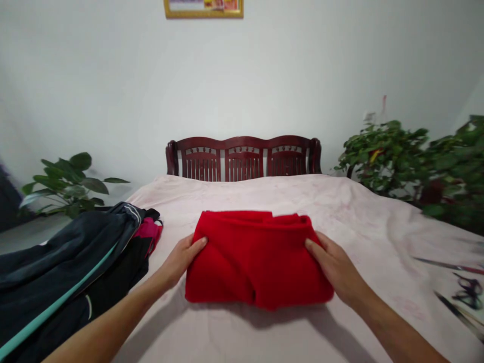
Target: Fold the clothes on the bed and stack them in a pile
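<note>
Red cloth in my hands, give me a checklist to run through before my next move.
1. Left hand gripping the red cloth at its left side: ok.
2. Right hand gripping its right side: ok.
3. Cloth's top even: not ok, a step shows near the middle.
4. Dark clothes apart from it: ok, off left.
5. Small items apart from it: ok, far right.
6. Underside smooth: cannot tell, hidden.

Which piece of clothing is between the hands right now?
The folded red garment, gripped at its sides by the left hand and right hand; the dark clothes lie heaped off to the left.
</note>
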Motion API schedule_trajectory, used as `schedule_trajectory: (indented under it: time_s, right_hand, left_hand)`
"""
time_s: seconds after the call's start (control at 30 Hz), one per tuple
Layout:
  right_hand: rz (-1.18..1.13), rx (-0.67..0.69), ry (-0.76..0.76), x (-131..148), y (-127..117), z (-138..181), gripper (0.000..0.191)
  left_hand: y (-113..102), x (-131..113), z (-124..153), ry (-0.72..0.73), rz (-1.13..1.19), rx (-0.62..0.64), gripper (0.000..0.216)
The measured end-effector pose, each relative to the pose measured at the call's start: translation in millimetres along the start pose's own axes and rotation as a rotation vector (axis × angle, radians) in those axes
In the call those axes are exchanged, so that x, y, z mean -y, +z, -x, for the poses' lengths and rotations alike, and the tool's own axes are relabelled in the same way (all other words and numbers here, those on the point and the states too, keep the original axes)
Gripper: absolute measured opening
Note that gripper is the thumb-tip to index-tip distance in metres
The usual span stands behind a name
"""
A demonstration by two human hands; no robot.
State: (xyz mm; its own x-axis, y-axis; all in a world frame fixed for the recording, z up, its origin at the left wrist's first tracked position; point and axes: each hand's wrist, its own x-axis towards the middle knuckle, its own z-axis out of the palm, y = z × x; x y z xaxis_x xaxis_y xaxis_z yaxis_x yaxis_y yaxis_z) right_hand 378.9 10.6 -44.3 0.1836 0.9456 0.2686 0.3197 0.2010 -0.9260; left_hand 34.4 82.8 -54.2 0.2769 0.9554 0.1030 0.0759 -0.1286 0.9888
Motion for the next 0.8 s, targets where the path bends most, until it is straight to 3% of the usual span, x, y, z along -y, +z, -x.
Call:
schedule_trajectory:
  time_s: [0.13,0.27,0.4,0.53,0.8]
  right_hand:
    - [0.221,-0.187,0.067,-16,6,-84,0.042]
    - [0.485,-0.226,0.29,-68,27,-131,0.035]
    - [0.54,-0.245,0.419,-110,40,-139,0.048]
    - [0.456,-0.236,0.53,-123,31,-144,0.074]
    - [-0.081,0.035,0.675,-118,19,-140,0.037]
  left_hand:
    - [3,2,-68,-0.161,-0.027,-0.123,0.033]
    - [2,44,-113,-0.332,-0.171,-0.21,0.028]
    - [-7,81,-128,-0.406,-0.255,-0.271,0.031]
    - [-15,89,-132,-0.481,-0.186,-0.252,0.036]
    - [-11,79,-127,-0.615,0.187,-0.069,0.029]
